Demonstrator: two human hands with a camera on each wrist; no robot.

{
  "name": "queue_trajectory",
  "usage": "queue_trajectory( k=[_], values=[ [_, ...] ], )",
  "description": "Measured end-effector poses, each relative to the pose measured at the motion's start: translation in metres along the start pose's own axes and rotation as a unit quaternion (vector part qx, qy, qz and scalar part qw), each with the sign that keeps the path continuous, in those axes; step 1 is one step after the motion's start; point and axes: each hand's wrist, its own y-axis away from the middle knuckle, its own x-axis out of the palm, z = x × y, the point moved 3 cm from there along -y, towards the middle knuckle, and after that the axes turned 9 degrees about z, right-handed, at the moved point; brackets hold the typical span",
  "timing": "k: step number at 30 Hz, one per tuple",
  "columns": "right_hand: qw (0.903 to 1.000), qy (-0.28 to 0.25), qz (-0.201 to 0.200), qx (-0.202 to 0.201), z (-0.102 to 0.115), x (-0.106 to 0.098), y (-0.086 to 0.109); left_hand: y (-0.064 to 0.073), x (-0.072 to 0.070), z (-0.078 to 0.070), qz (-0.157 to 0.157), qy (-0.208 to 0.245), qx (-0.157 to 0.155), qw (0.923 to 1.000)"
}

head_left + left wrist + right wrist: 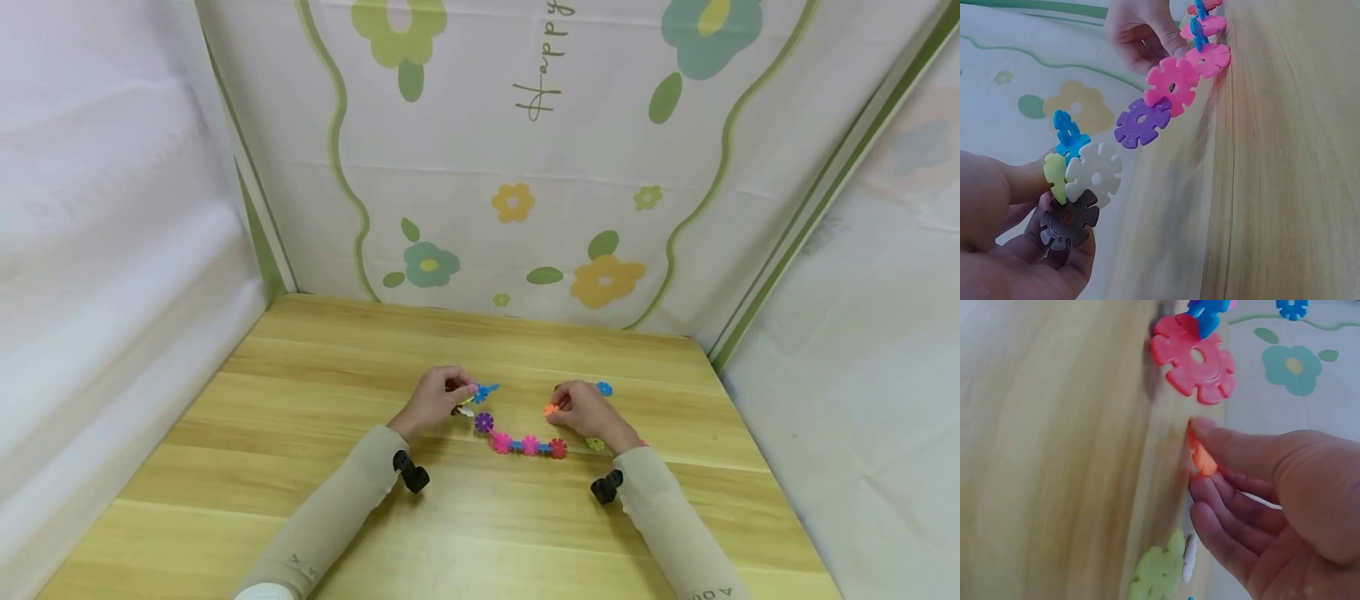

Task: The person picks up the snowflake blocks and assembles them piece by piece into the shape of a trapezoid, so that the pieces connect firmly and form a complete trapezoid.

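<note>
Now pinching one orange disc (1205,460) in the right hand (588,412) and gripping in the left hand (435,400) one cluster (1105,164) of five: two blue, one yellow, one white, one brown. Near both, on the table (465,517), one chain (502,444) of seven: one purple, three pink, two blue, one red. Beside the right hand, one lime disc (1159,574).

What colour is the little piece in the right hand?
The piece is orange, seen best in the right wrist view.
</note>
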Motion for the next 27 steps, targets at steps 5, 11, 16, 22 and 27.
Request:
queue_trajectory(
  k=[5,11,16,22,27],
  values=[
    [0.9995,-0.019,0.002,-0.026,0.008,0.000,0.001,-0.003,0.001,0.002,0.016,0.005,-0.006,0.9998],
    [0.9926,-0.012,0.037,-0.115,0.027,0.003,0.002,-0.006,0.002,0.000,0.026,0.006,-0.005,0.9996],
    [0.9897,-0.023,0.053,-0.131,0.043,0.010,0.005,-0.010,0.003,0.000,0.032,-0.003,-0.006,0.9995],
    [0.9870,0.011,0.035,-0.157,0.060,0.025,0.006,-0.014,0.004,0.000,0.044,-0.015,-0.001,0.9989],
    [0.9831,0.061,0.002,-0.173,0.070,0.037,0.006,-0.016,0.005,-0.003,0.053,-0.023,0.000,0.9984]
  ],
)
